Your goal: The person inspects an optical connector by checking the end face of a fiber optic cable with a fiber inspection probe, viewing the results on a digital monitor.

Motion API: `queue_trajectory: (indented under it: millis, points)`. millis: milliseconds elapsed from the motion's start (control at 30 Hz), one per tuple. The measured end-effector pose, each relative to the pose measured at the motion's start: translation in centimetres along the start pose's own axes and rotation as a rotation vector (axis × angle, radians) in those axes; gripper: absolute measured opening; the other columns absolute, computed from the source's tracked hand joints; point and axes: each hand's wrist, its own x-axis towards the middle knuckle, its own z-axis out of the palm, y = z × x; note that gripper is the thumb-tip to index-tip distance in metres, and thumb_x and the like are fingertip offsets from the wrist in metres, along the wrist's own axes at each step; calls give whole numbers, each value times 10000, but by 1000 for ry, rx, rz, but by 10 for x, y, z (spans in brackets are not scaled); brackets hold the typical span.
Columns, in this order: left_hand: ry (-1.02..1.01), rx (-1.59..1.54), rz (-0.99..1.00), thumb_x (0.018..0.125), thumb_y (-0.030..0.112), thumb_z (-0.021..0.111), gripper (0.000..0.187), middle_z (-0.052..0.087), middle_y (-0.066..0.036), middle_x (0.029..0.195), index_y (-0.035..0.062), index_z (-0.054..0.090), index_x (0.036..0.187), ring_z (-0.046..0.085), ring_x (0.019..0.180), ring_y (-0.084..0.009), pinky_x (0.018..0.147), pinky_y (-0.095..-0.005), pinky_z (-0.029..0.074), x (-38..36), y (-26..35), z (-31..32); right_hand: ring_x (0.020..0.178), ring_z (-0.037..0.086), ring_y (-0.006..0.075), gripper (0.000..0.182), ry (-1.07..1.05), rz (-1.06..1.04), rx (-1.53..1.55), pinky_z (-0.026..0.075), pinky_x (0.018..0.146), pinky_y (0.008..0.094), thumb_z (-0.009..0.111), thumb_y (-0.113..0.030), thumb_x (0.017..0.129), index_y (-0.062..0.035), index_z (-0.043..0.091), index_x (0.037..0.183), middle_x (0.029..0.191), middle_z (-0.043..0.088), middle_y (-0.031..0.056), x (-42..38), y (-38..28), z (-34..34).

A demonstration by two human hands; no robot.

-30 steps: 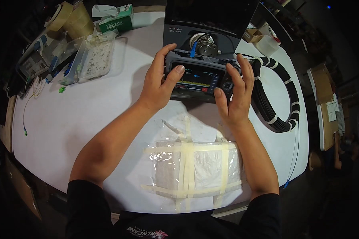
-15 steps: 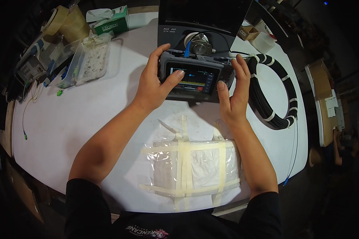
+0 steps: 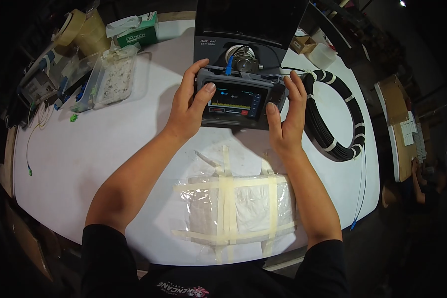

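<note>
A dark handheld device (image 3: 233, 102) with a lit screen is held up between both hands near the back of the table. My left hand (image 3: 187, 107) grips its left side, thumb at the screen's upper left edge, fingers behind the case. On its right side my right hand (image 3: 288, 116) holds the case, thumb beside the buttons and fingertips at the upper corner. A blue connector (image 3: 229, 65) stands at the device's top edge. Behind it is a round metal fixture (image 3: 245, 60) on a dark machine (image 3: 211, 52).
A black cable coil (image 3: 328, 134) lies at the right on the white table (image 3: 84, 184). Taped clear plastic (image 3: 251, 208) lies in front. Plastic bins (image 3: 115, 74), tape rolls (image 3: 72, 30) and a green box (image 3: 143, 32) stand back left. A person's arm (image 3: 417, 181) shows far right.
My left thumb has moved from over the screen to its upper left edge. The screen's display looks slightly different. The view has shifted a little.
</note>
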Motion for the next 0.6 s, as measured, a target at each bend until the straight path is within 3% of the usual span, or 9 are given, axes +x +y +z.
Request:
queue_trajectory:
  millis: [100,200,300,367,600]
  points:
    - [2,27,40,1009,346,578,562,594,-128,1219,60,415,1465,580,1093,-177,978,-285,443,0,0,0,1411,396,405,591,0,10,54,347,1151,460,632,-261,962,4,418,1444,1527,362,268,-1,1,2]
    - [-29,45,-18,1010,332,534,578,549,-112,1275,59,382,1497,517,1187,-158,1067,-289,376,-1,6,2,1409,400,407,584,-16,36,62,349,1150,461,632,-258,962,1,421,1442,1527,363,269,-1,-1,2]
    - [-24,51,-24,994,303,584,587,560,-117,1272,65,384,1492,534,1186,-173,1062,-304,397,0,5,4,1406,401,407,585,-11,38,67,347,1149,460,631,-256,964,0,419,1445,1526,365,270,-1,0,2]
    - [-5,116,77,947,304,686,654,590,-182,1247,33,380,1457,605,1139,-224,976,-339,497,2,0,4,1404,402,406,587,-13,46,54,346,1148,460,631,-258,965,0,417,1447,1524,367,269,-1,-1,1]
    - [-4,138,41,920,298,712,688,587,-190,1252,31,374,1456,613,1142,-241,965,-362,517,1,3,4,1404,399,405,593,-5,56,80,346,1146,457,635,-266,965,-2,419,1449,1526,366,262,-2,2,3]
